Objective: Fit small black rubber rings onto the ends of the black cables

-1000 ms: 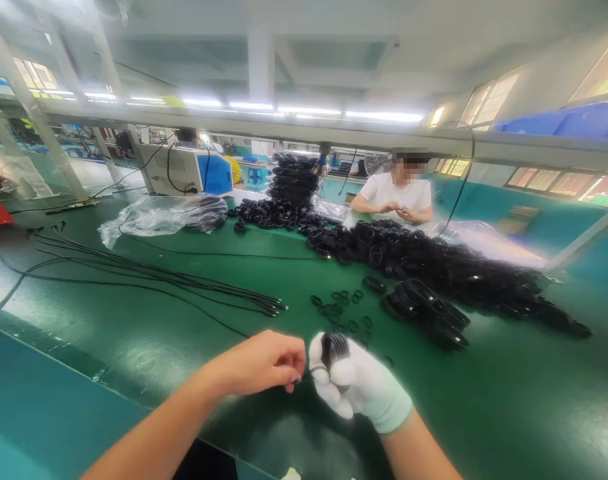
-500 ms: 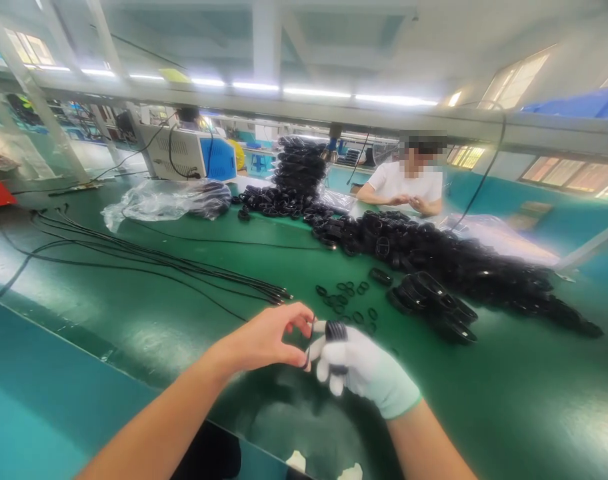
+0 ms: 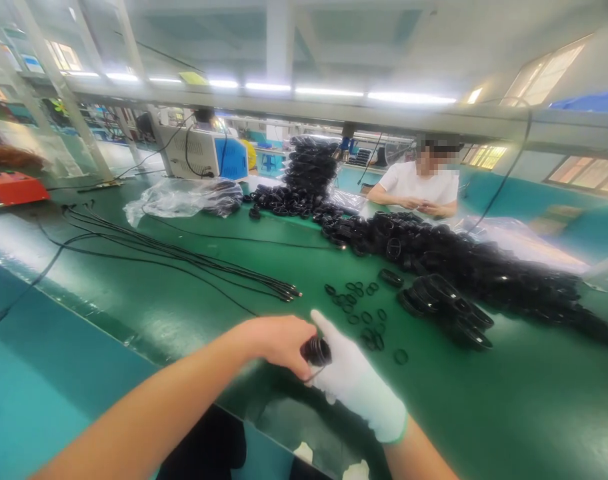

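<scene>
A black cable coil (image 3: 318, 351) sits between my two hands above the near edge of the green table. My bare left hand (image 3: 283, 341) closes on the coil from the left, thumb below and fingers over the top. At that thumb's tip runs a thin dark strand, perhaps part of a small band. My right hand (image 3: 347, 368), in a white glove, supports the coil from the right with its thumb stretched upward; its other fingers are partly hidden underneath. Small black rings (image 3: 367, 317) lie scattered just beyond my hands.
Black cables (image 3: 209, 261) stretch across the green table (image 3: 194, 333) on the left. A long heap of black coils (image 3: 449, 250) spans the right, with a stack (image 3: 311, 167) behind. Plastic bags (image 3: 169, 200), a blue-white machine (image 3: 204, 153) and a red box (image 3: 17, 188) stand farther back. A co-worker (image 3: 421, 187) sits opposite.
My left hand, earlier holding a thin black band spread between thumb and fingers beside the coil, now closes over the coil. My right hand has turned, thumb up. The view has shifted slightly left.
</scene>
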Demonstrator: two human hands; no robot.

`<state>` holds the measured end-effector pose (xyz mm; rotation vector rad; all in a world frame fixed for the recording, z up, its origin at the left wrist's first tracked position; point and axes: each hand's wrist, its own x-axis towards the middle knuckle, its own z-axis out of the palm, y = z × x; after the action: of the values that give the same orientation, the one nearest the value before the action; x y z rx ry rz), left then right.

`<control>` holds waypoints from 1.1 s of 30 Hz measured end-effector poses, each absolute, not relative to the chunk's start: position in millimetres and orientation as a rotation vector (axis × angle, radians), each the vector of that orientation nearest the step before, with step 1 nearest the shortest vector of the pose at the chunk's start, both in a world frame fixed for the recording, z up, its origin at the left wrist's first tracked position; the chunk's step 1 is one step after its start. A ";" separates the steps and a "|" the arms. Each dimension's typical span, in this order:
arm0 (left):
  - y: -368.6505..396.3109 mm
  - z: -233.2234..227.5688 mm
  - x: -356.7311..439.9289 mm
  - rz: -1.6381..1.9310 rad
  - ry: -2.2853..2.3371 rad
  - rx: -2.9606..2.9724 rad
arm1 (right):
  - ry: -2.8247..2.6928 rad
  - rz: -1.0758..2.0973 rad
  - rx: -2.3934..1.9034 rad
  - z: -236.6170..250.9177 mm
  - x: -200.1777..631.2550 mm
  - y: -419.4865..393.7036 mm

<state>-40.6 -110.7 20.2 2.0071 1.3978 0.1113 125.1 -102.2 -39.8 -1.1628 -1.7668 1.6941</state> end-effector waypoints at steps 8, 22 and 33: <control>-116.2 0.3 -39.9 0.338 1.300 1.765 | -1.627 1.895 -0.725 -18.7 138.3 -99.0; -127.6 22.8 -32.7 1.017 1.021 1.061 | -1.269 2.187 -0.236 -35.2 135.6 -98.0; -119.7 23.6 -36.3 0.902 1.505 1.949 | -0.886 2.459 -0.368 -43.8 128.1 -96.1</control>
<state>-36.3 -119.7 23.6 1.9491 1.5050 0.9018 128.1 -96.1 -43.8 -0.3683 -0.8860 2.4591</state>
